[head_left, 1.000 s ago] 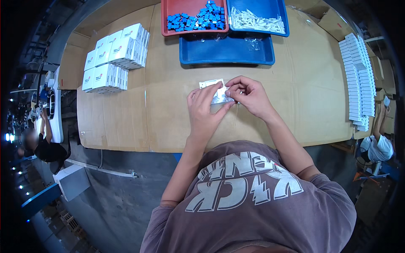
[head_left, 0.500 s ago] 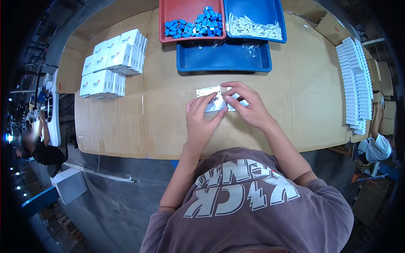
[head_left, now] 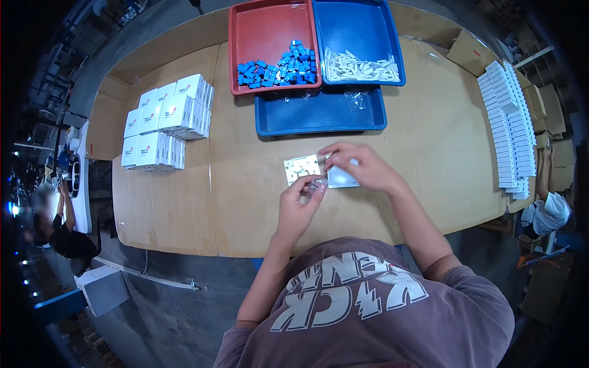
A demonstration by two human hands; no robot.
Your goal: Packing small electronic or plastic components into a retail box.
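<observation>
Near the middle of the table, my left hand (head_left: 299, 207) pinches a crumpled piece of clear plastic (head_left: 316, 184) between thumb and fingers. Just beyond it lies a flat white piece (head_left: 300, 168) with small dark marks and holes. Beside that, to the right, is a small white box or card (head_left: 342, 179), partly covered. My right hand (head_left: 365, 168) hovers over the white box, its fingers curled and thumb drawn in near the gap between the two white pieces. Its fingertips are smeared, and what they hold, if anything, is hidden.
A red tray (head_left: 270, 30) holds small blue parts, and a blue tray (head_left: 359, 34) holds white sticks. In front stands another blue tray (head_left: 319, 116). White boxes (head_left: 162, 116) are stacked at left, more white boxes (head_left: 509, 129) at right. Other people work at both sides.
The view has tilted, so the table sits lower. My left hand has drawn back off the flat white piece, with clear plastic in its fingers. My right hand has moved slightly right.
</observation>
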